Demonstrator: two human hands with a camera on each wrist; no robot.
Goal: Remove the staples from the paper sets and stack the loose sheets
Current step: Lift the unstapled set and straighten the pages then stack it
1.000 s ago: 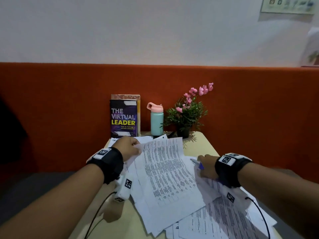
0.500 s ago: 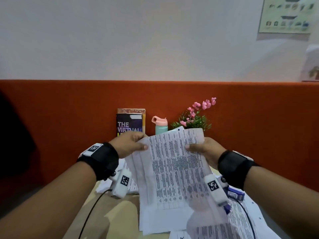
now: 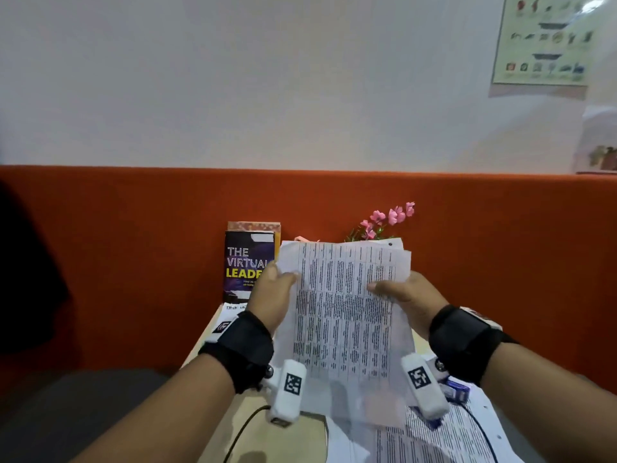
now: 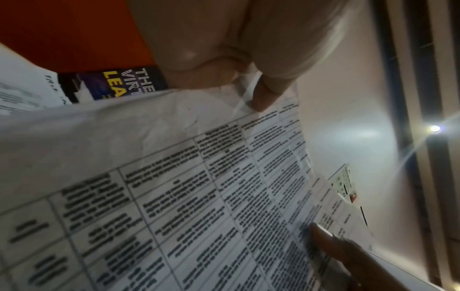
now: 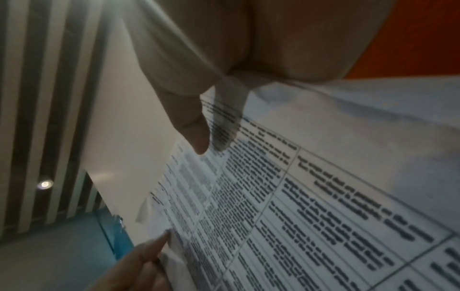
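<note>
A paper set (image 3: 344,312) printed with dense tables is held upright above the table, its sheets slightly fanned at the top. My left hand (image 3: 272,295) pinches its left edge with the thumb on the front. My right hand (image 3: 402,292) pinches the right edge the same way. In the left wrist view the paper set (image 4: 199,196) fills the frame under my left hand (image 4: 248,94). The right wrist view shows the paper set (image 5: 311,196) under the thumb of my right hand (image 5: 199,128). No staple is visible.
Loose printed sheets (image 3: 444,439) lie on the beige table (image 3: 287,439) at the lower right. A blue tool (image 3: 457,389) sits partly hidden behind my right wrist. At the back stand a book (image 3: 247,262) and a pink-flowered plant (image 3: 387,218). An orange partition (image 3: 133,245) backs the table.
Both hands took the paper set off the table and raised it upright. The right hand left the blue tool on the sheets. The head view tilted upward.
</note>
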